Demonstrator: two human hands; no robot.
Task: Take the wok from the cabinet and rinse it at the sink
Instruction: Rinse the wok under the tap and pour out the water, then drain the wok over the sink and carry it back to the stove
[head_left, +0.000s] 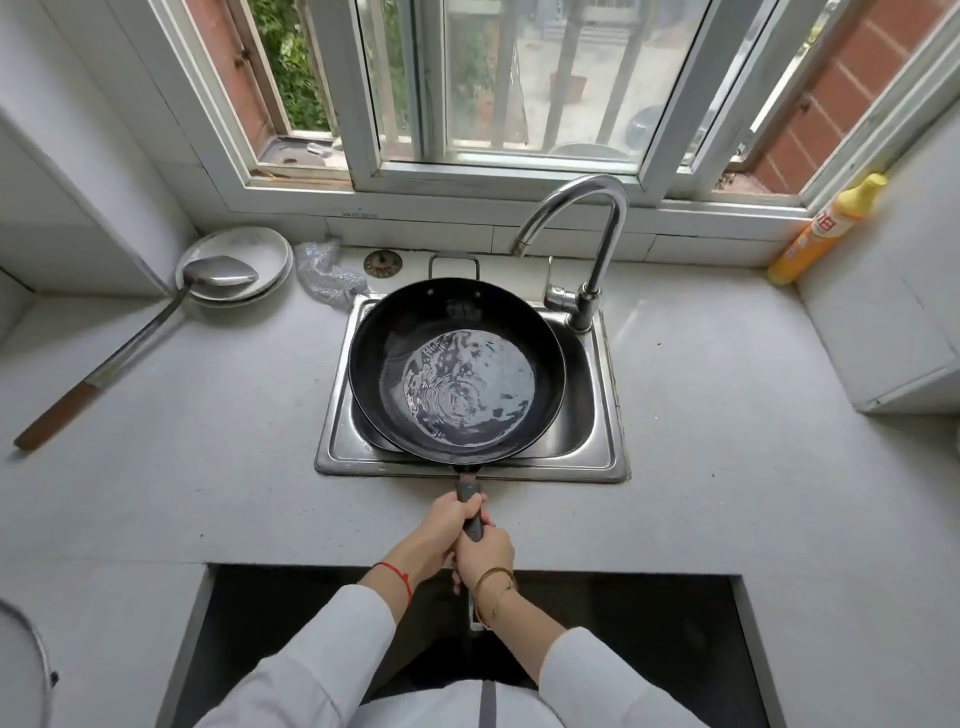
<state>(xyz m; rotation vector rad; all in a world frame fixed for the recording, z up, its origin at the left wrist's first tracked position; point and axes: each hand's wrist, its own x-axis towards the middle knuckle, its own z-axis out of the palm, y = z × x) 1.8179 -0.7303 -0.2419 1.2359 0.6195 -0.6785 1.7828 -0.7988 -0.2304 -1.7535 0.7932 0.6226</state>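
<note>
A black wok (379, 338) sits over the steel sink (605, 457), with rippling water pooled in its bottom. Its dark handle (469, 493) points toward me across the sink's front rim. My left hand (447, 525) grips the handle nearer the wok. My right hand (485, 553) grips it just behind, closer to my body. The curved chrome faucet (587, 228) stands at the sink's back right, its spout ending above the wok's far rim. No water stream shows from the spout.
A long metal ladle (156, 322) with a wooden grip leans on stacked white plates (270, 249) at the back left. A steel scrubber (327, 275) lies behind the sink. A yellow detergent bottle (810, 239) stands at the right. An open dark cabinet gap (291, 623) lies below the counter.
</note>
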